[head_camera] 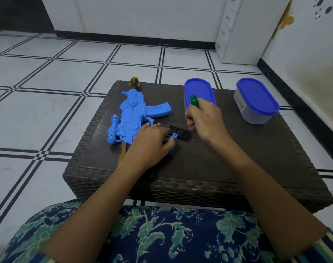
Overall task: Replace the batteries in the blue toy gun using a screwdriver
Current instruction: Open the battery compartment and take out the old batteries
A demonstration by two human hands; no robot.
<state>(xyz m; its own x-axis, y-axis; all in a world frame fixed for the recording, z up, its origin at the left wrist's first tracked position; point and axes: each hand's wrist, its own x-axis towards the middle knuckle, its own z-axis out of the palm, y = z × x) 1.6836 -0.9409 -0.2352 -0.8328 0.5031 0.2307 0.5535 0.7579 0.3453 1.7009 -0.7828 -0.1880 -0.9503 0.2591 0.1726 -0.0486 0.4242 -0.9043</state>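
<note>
– Nearest the front edge of the worktop (199, 188), what are the hands doing?

– Both forearms reach in over a lap in blue floral cloth. The left hand (152, 143) lies on the lower end of the blue toy gun (131, 114), with fingers and thumb curled round a blue part near its handle. The right hand (203, 120) is a little farther in, closed round the green handle of a screwdriver (194, 100). The handle stands upright and the tip is hidden behind the fist.

– Where does the gun lie from the hands?

– It is left of centre. Its long axis runs from the front-left, where a yellow stock shows beside the left wrist, away to the far edge, where its black and yellow muzzle overhangs. The left hand is already on it. The right hand is just to its right and not touching it.

– What lies between the hands?

– A flat black panel (180, 132), probably the battery cover, rests loose on the worktop at the left fingertips. A tiny speck (193, 139) beside it may be a screw. The open compartment is hidden under the left hand, so the batteries are probably reached from there.

– And farther back?

– Two tubs with blue lids, one (199, 90) right behind the screwdriver and one (256, 100) near the far-right corner.
</note>
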